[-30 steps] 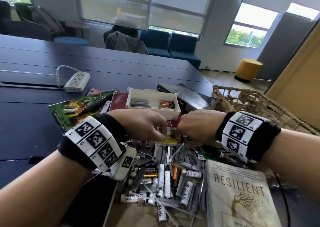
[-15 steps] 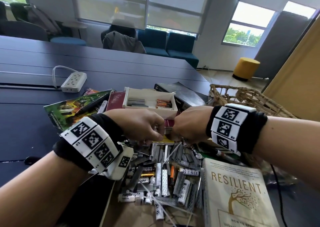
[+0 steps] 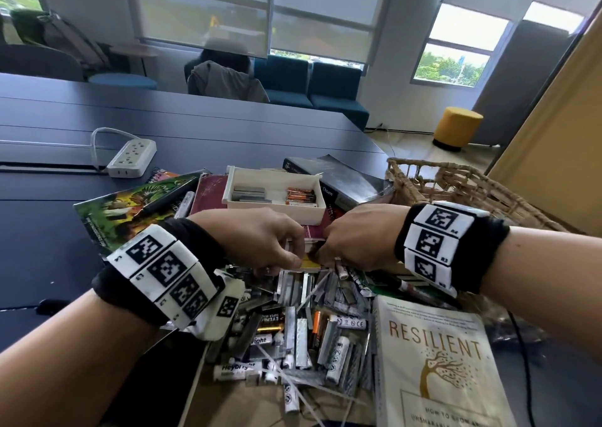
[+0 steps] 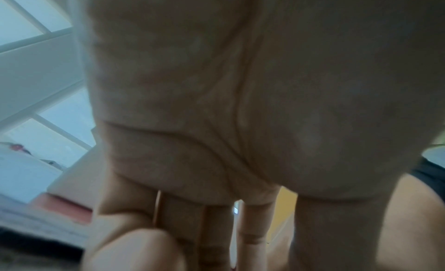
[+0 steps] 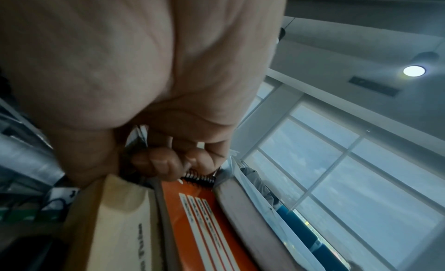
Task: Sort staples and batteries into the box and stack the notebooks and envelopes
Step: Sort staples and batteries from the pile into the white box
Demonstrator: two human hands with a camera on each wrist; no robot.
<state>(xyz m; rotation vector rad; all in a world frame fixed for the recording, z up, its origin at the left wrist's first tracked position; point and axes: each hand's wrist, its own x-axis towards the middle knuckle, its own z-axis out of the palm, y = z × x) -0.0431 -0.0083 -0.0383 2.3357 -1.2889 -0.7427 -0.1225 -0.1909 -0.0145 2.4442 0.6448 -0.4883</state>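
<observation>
The dark blue desk (image 3: 228, 140) runs out of view at the left. On it the "RESILIENT" book (image 3: 433, 361), nearer than the white box (image 3: 277, 213), is cut off below. The box holds staples (image 3: 249, 193) and batteries (image 3: 301, 196). Just nearer than the box, the left hand (image 3: 260, 237) and right hand (image 3: 358, 234) meet with fingers curled over the loose pile of staples and batteries (image 3: 303, 332); what they pinch is hidden. Both wrist views are blurred palms.
</observation>
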